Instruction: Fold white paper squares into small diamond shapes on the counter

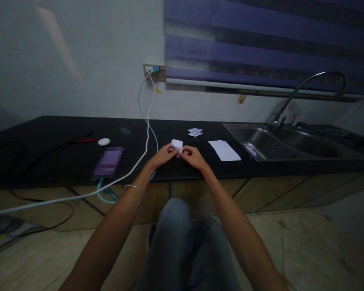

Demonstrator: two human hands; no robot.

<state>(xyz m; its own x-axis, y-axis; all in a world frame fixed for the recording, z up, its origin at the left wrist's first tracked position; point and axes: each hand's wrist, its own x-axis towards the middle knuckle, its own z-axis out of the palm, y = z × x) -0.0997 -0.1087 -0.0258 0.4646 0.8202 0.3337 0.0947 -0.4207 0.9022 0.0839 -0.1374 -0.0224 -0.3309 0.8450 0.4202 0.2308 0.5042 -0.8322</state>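
Bare forearms lie below the folded paper; the left hand and right hand pinch its lower edge, where uneven pressure could skew a crease.

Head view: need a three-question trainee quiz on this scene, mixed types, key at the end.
1. Multiple choice: what are the left hand and right hand both at?
a) the faucet
b) a small piece of folded white paper
c) the window blind

2. True or false: in the picture, the flat white paper lies between the right hand and the sink.

3. Short answer: which arm wears the thin bangle?

Key: 1. b; 2. true; 3. the left arm.
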